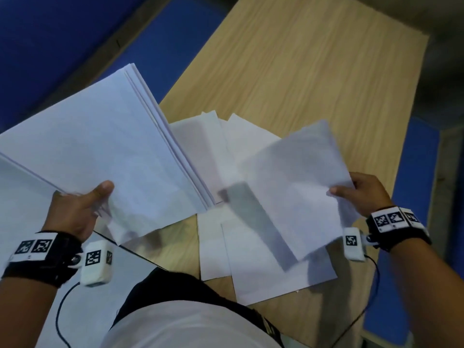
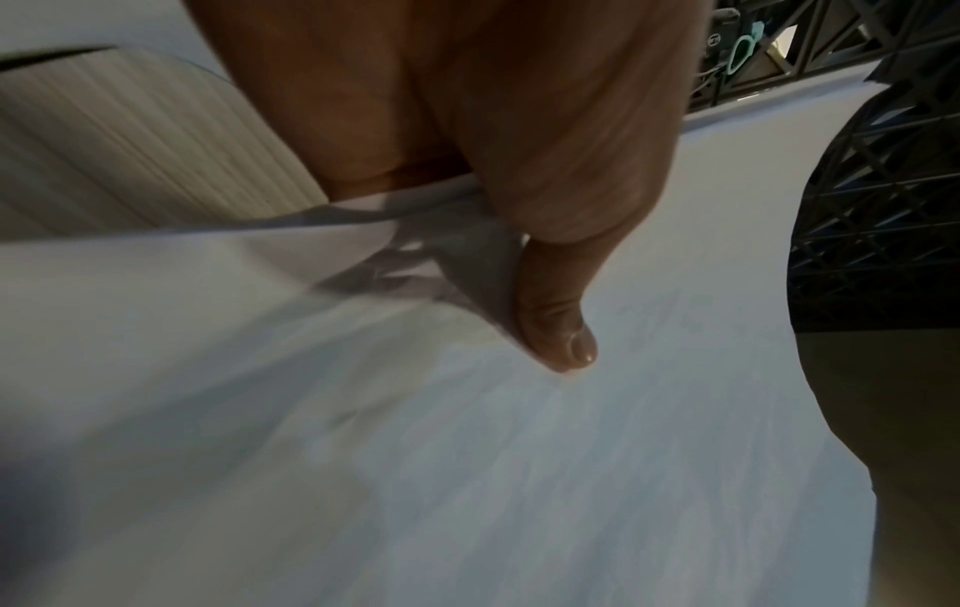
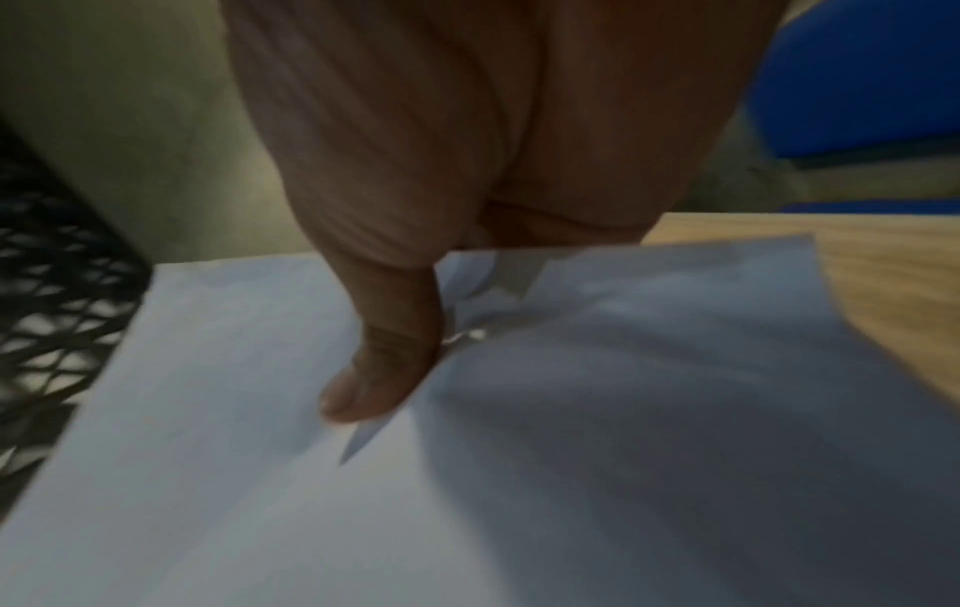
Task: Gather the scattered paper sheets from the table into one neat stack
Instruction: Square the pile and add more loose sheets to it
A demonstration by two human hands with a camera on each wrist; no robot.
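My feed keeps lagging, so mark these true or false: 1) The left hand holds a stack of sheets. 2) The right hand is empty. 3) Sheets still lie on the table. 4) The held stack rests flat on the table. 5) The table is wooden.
1) True: the left hand grips a stack, thumb on top.
2) False: the right hand pinches a single sheet by its edge.
3) True: loose sheets still lie overlapping on the table.
4) False: the stack is held up, jutting past the table's left edge.
5) True: a light wood-grain top.
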